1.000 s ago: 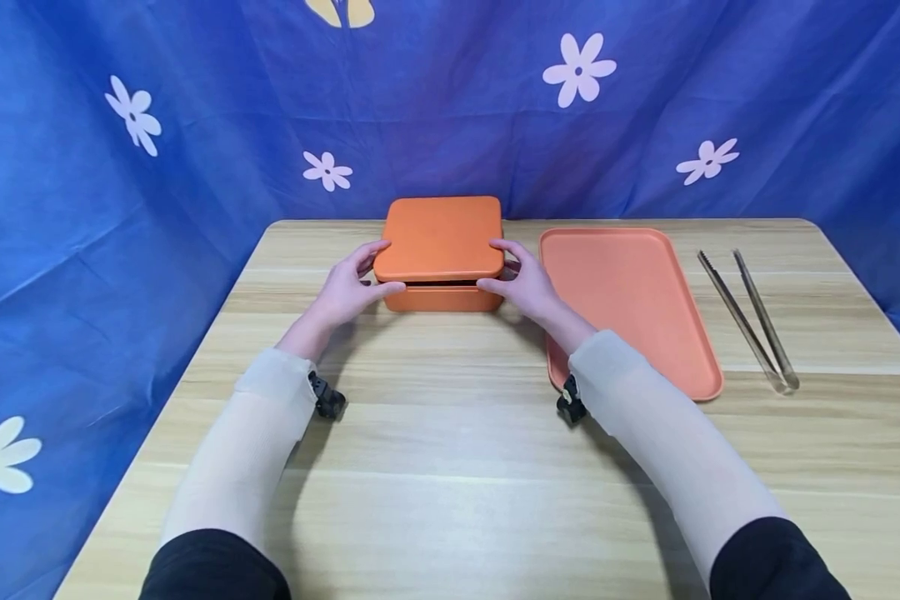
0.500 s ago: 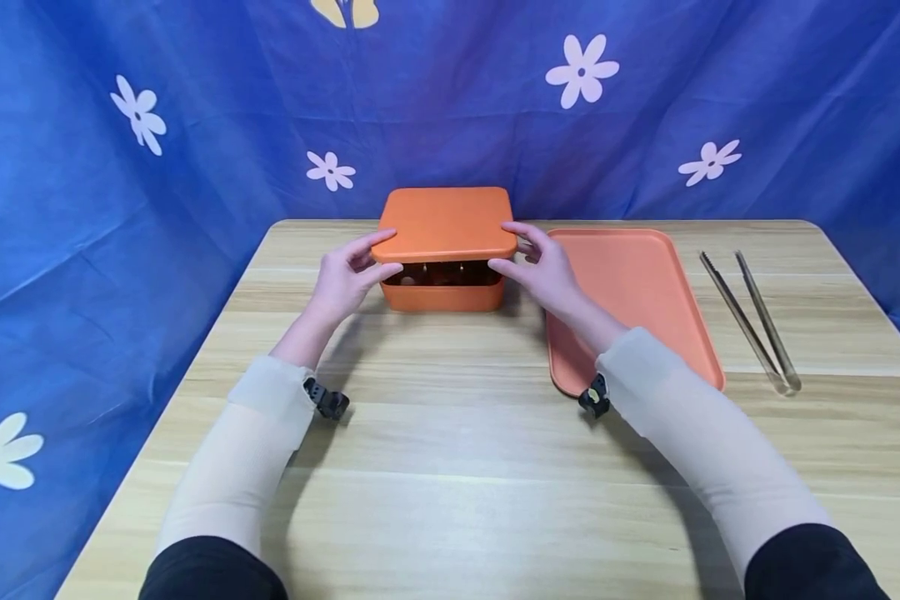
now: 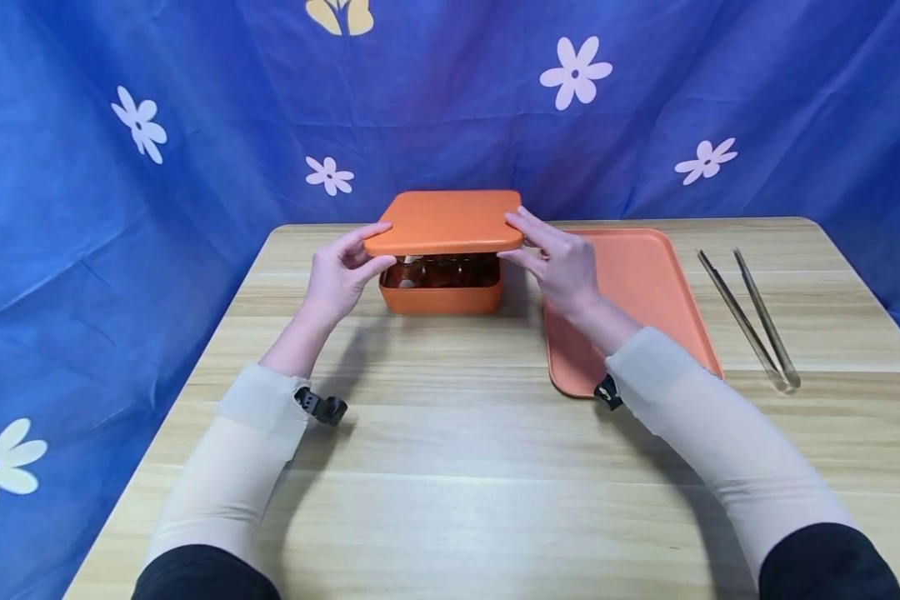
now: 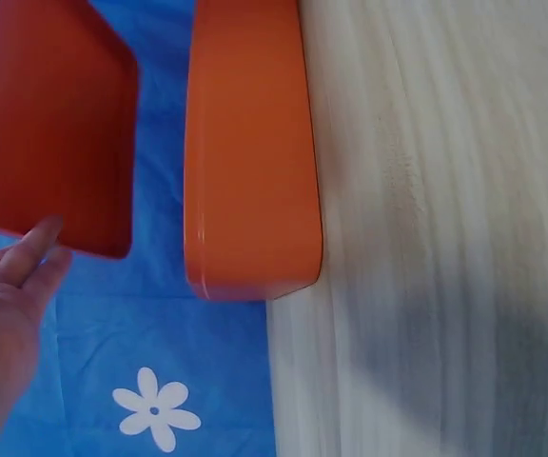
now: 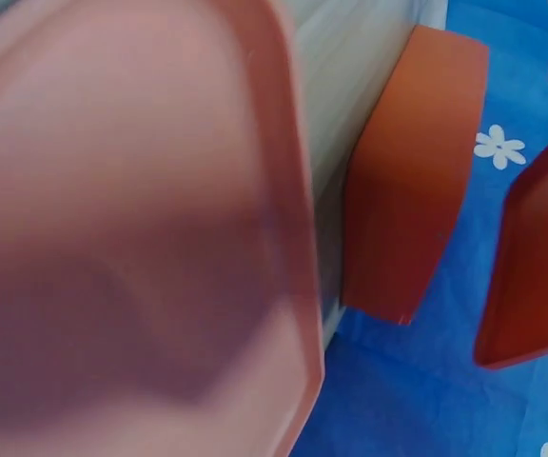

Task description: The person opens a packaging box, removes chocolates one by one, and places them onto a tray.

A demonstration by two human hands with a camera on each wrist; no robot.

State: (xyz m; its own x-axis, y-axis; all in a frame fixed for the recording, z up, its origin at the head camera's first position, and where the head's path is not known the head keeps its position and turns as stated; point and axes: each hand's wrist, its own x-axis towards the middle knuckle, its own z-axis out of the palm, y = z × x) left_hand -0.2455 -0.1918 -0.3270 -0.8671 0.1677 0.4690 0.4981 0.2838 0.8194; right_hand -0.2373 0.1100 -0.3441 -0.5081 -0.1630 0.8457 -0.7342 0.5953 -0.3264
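An orange square lid (image 3: 444, 221) is held level a little above an orange box (image 3: 441, 294) at the far middle of the wooden table (image 3: 450, 467). My left hand (image 3: 339, 271) pinches the lid's left edge and my right hand (image 3: 558, 260) pinches its right edge. Dark and shiny things show inside the box under the raised lid, too small to name. The left wrist view shows the lid's underside (image 4: 50, 124) beside the box wall (image 4: 250, 152), with fingertips (image 4: 27, 257) on the lid. The right wrist view shows the box (image 5: 412, 171) and the lid's edge (image 5: 531, 276).
An orange flat tray (image 3: 630, 292) lies just right of the box, partly under my right forearm. Metal tongs (image 3: 750, 312) lie further right near the table's edge. A blue flowered cloth (image 3: 157, 125) hangs behind and to the sides.
Both hands have lifted the lid from nearly resting on the box to clearly above it, so the gap has widened and the box's inside shows.
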